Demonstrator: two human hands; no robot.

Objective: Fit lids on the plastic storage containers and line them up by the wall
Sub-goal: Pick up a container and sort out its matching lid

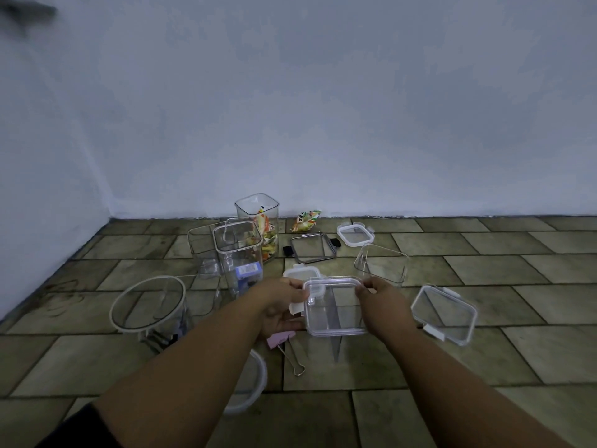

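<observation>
A clear square container (334, 313) with a divider stands on the tiled floor between my hands. My left hand (281, 307) grips its left rim, and a small white-clipped lid (302, 273) sits just behind its fingers. My right hand (382, 302) pinches the container's right rim. Loose lids lie around: a large clear one (444, 315) at the right, a dark-framed one (312, 247) and a small white one (355, 235) further back. A round-rimmed container (148, 305) stands at the left.
Near the wall (323, 124) stand a tall container holding snack packets (258, 221), a tall clear one (239, 253) and a low box (202, 240). An open square container (381, 263), a snack packet (305, 221), a pink binder clip (284, 342) and a round lid (252, 383) lie about.
</observation>
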